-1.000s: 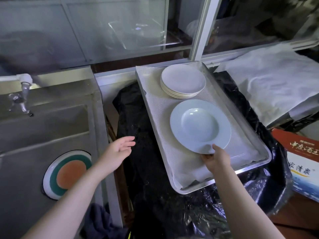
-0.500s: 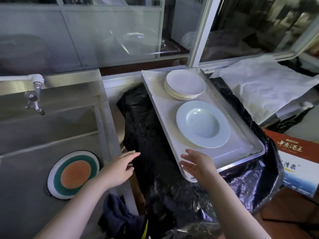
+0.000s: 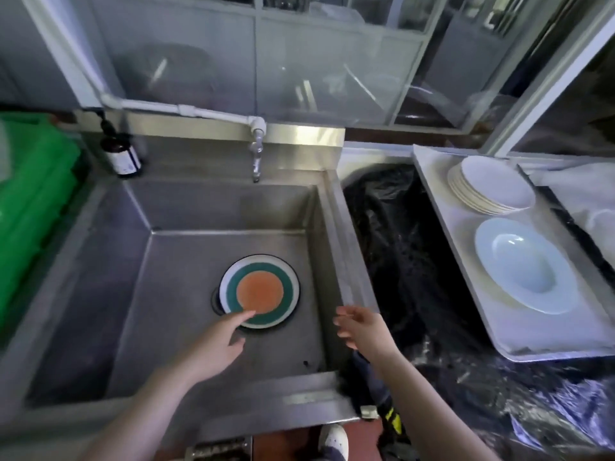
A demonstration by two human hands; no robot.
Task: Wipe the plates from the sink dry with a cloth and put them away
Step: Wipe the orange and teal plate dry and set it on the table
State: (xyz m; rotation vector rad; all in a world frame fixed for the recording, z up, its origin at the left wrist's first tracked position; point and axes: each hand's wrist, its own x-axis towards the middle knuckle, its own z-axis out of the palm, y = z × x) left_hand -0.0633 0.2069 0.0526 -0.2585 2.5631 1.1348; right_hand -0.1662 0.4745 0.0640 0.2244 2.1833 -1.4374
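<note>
A plate with an orange centre, green ring and white rim (image 3: 259, 291) lies flat on the bottom of the steel sink (image 3: 186, 261). My left hand (image 3: 216, 344) reaches down into the sink, its fingers straight, the fingertips at the plate's near edge. My right hand (image 3: 362, 329) hovers open over the sink's right rim and holds nothing. On the right, a metal tray (image 3: 532, 341) lined with white paper carries a pale blue deep plate (image 3: 522, 264) and, behind it, a stack of several white plates (image 3: 492, 184). A dark cloth (image 3: 376, 380) hangs below my right wrist.
A tap (image 3: 256, 151) on a white pipe stands over the sink's back wall. A dark bottle (image 3: 121, 154) sits on the back left ledge beside a green crate (image 3: 33, 201). Black plastic sheeting (image 3: 399, 234) covers the surface between sink and tray.
My view has swung left from the tray to the sink. My right hand has let go of the pale blue plate and left the tray; my left hand has reached down to the coloured plate.
</note>
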